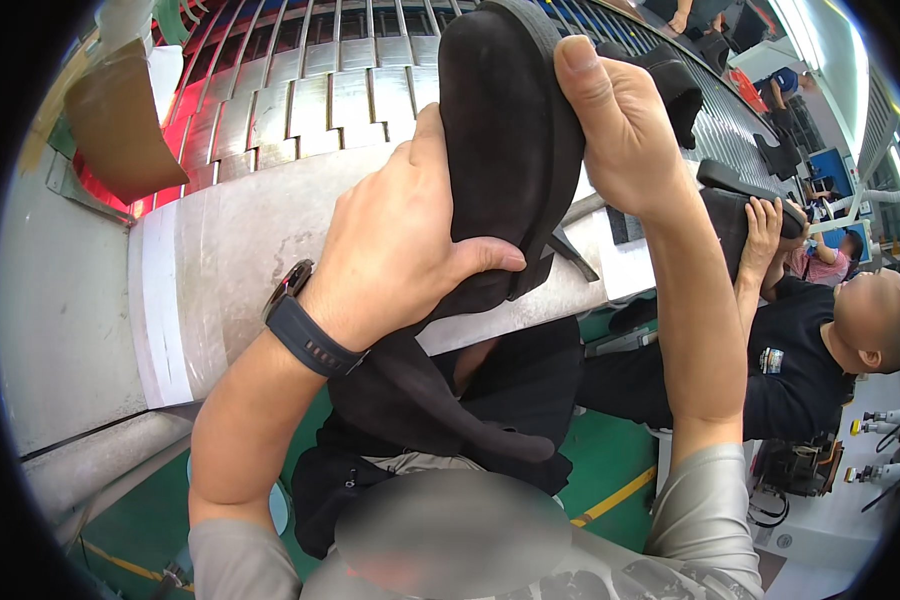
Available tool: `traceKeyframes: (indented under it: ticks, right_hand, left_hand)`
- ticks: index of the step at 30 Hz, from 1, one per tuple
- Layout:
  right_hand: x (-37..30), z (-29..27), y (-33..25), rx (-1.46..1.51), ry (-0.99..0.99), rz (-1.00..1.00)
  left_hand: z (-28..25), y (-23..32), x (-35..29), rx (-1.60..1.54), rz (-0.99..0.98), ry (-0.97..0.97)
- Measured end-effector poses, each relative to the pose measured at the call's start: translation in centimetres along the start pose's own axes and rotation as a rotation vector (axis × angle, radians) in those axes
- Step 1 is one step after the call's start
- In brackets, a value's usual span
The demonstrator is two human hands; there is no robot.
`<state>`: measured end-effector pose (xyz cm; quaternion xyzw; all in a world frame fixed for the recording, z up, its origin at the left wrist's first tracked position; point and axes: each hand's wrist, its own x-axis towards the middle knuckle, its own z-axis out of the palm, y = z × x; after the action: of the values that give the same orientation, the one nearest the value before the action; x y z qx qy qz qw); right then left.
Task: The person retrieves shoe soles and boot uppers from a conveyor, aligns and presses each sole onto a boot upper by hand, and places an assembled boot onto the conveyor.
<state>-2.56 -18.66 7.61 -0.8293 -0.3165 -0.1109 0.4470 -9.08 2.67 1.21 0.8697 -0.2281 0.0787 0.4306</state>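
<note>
A black suede boot (495, 130) is held up in front of me, its toe pointing away and its thick dark sole turned to the right. Its soft shaft (420, 405) hangs toward my lap. My left hand (390, 235) is closed round the boot's left side, with the thumb lying across near the heel; most of its fingers are hidden behind the upper. My right hand (625, 130) grips the sole edge by the forefoot, thumb up, and its fingers are out of sight behind the sole. A dark watch sits on my left wrist.
Beyond the metal ledge (230, 270) runs a slatted metal conveyor (300, 105), lit red at left. A bent brown board (125, 125) stands at its left end. Close on my right, a co-worker (810, 340) handles another dark boot (725, 220). More dark footwear (670, 85) lies along the line.
</note>
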Motion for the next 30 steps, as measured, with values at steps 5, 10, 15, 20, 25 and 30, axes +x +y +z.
traceKeyframes:
  ticks: [5,10,15,20,25,30]
  right_hand:
    - [-0.5,0.3,-4.5,-0.449,0.046,0.0]
    - [0.2,-0.4,-6.3,-0.74,-0.008,-0.049]
    - [1.3,-2.4,-6.3,-0.348,-0.194,0.324]
    - [0.4,-2.0,-4.8,-0.174,-0.175,0.213]
    - [0.6,-1.4,-3.8,-0.058,-0.186,0.11]
    - [0.5,-0.7,-4.5,-0.04,-0.151,0.093]
  left_hand:
    - [0.1,0.6,-0.2,0.027,-0.065,-0.02]
    - [0.0,0.7,-0.5,0.053,-0.054,0.0]
    - [0.1,1.1,-1.4,0.083,-0.004,0.026]
    - [0.5,1.0,-1.6,0.153,0.122,0.113]
    - [0.7,0.2,-1.8,0.156,0.152,0.148]
    - [0.4,0.3,-2.1,0.111,0.063,0.077]
